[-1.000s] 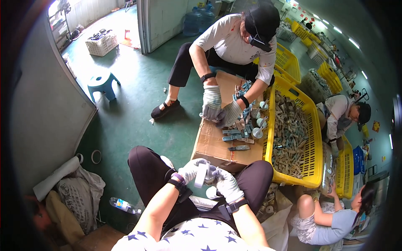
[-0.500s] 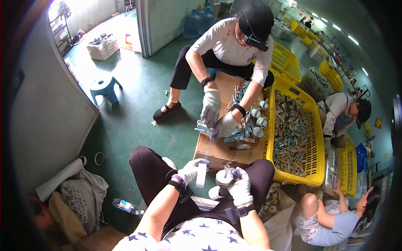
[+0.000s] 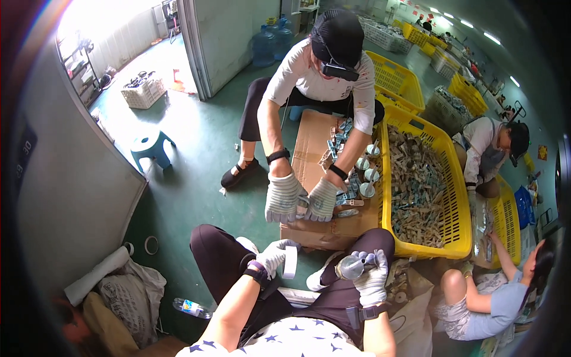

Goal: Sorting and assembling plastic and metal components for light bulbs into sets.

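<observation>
My left hand [image 3: 273,256], in a pale work glove, is closed on a white tape roll [image 3: 290,262], seen nearly edge-on. To its right, over my thigh, my gloved right hand [image 3: 371,278] grips a small round grey, partly see-through object [image 3: 350,268]; its exact kind is unclear. The two objects are apart. Just ahead is a cardboard box [image 3: 306,149] bearing light blue and beige plastic clips [image 3: 338,134] and several small white cups [image 3: 367,190]. Across it, a co-worker's gloved hands [image 3: 300,199] meet around something small, mostly hidden.
A yellow crate [image 3: 458,229] full of clips stands right of the box. Two more people work farther right. At my left are a plastic bottle [image 3: 191,307], a white sack [image 3: 132,303], a tape ring [image 3: 151,245] and a blue stool [image 3: 151,147].
My right hand has tilted the round object, turning its face upward. The tape roll stays in my left hand. The co-worker's hands have come nearer to me. The whole view has shifted slightly.
</observation>
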`<state>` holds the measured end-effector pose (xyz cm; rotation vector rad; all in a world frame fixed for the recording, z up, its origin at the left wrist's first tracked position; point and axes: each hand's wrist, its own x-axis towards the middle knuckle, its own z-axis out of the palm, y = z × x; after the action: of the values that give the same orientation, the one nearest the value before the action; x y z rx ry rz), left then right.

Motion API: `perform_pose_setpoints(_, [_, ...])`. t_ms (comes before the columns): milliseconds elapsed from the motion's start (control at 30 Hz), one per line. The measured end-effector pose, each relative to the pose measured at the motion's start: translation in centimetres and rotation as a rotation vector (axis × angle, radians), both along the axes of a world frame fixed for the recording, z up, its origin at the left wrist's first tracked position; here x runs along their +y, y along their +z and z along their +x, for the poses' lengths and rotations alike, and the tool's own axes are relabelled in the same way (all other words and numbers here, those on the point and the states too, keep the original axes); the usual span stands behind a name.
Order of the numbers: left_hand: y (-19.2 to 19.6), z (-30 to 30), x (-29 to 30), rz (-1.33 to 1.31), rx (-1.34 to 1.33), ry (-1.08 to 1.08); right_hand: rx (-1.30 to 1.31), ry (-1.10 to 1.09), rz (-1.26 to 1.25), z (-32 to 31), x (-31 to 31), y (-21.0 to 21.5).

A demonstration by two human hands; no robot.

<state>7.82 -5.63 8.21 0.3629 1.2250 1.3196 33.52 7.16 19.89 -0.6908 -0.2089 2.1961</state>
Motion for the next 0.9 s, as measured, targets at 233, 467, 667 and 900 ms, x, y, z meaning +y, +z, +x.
perform_pose_setpoints(233, [1.6,0.1,1.3,0.021,-0.112,0.179,0.117,0.048,0.043,0.4,0.5,-0.6])
perform_pose_setpoints(467, [-0.3,0.6,0.8,-0.022,-0.141,0.126,0.119,0.037,0.031,0.1,0.8,-1.5])
perform_pose_setpoints(667, [-1.2,0.3,1.0,-0.032,-0.098,0.120,0.006,0.076,0.109,0.0,0.5,-0.9])
perform_pose_setpoints(900, [-1.5,0.4,0.6,-0.054,-0.121,0.109,0.012,0.051,0.153,-0.6,3.0,1.0])
